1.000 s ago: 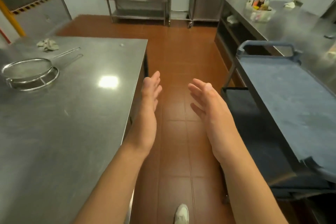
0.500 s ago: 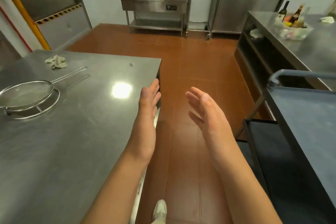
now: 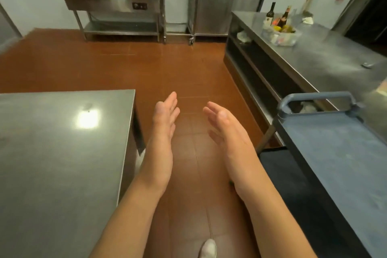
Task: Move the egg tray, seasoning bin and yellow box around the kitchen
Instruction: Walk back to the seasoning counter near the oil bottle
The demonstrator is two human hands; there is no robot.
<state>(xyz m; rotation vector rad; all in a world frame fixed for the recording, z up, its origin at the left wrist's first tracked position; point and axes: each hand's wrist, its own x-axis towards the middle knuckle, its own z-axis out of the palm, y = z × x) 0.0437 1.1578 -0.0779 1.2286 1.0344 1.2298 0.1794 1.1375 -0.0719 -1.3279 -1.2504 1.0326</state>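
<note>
Holding nothing, left hand (image 3: 165, 115) and right hand (image 3: 227, 125) are both out in front over the floor (image 3: 117, 69), palms facing each other, a gap between them. Each grip is spread, fingers straight and together, touching no object. Left hand sits just right of the near bench (image 3: 58, 153) corner, apart from its edge. Right hand is left of the blue cart (image 3: 339, 148), apart from it.

Open aisle of red-brown floor tile runs between near bench edge on the left and cart plus long bench (image 3: 326, 54) on the right, widening toward the back wall. Cart handle (image 3: 318, 98) stands at the cart's far end, close to the long bench's edge. A white shoe (image 3: 208, 248) shows at the bottom edge.

Seasoning bin (image 3: 280, 35), a clear tub with bottles (image 3: 271, 13) standing in it, is on the far part of the long bench, well apart from both hands. Egg tray and yellow box: cannot tell where. A steel side table (image 3: 113, 0) and tall steel cabinet (image 3: 217, 6) stand against the back wall.
</note>
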